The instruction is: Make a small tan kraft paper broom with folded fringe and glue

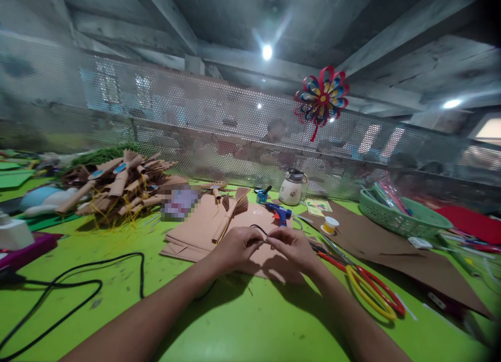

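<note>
Left hand: pinching a small piece I can't identify.
Right hand: pinching it too, against my left.
Below: brown paper sheets.
Beyond: glue gun.

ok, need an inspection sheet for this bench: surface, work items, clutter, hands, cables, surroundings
Surface: green table, scuffed, with brown paper sheets stacked at the middle.
Job's things: small piece pinched between both hands, too small to identify; paper broom lying on the sheets.
Clutter: pile of brooms at left, glue gun, scissors, thread spool, white jar, green basket.
Grippers: left hand and right hand, fingertips meeting over the sheets.
Cables: black cable looping across the table at left.
Surroundings: perforated metal screen behind the table; paper pinwheel hanging above.
</note>
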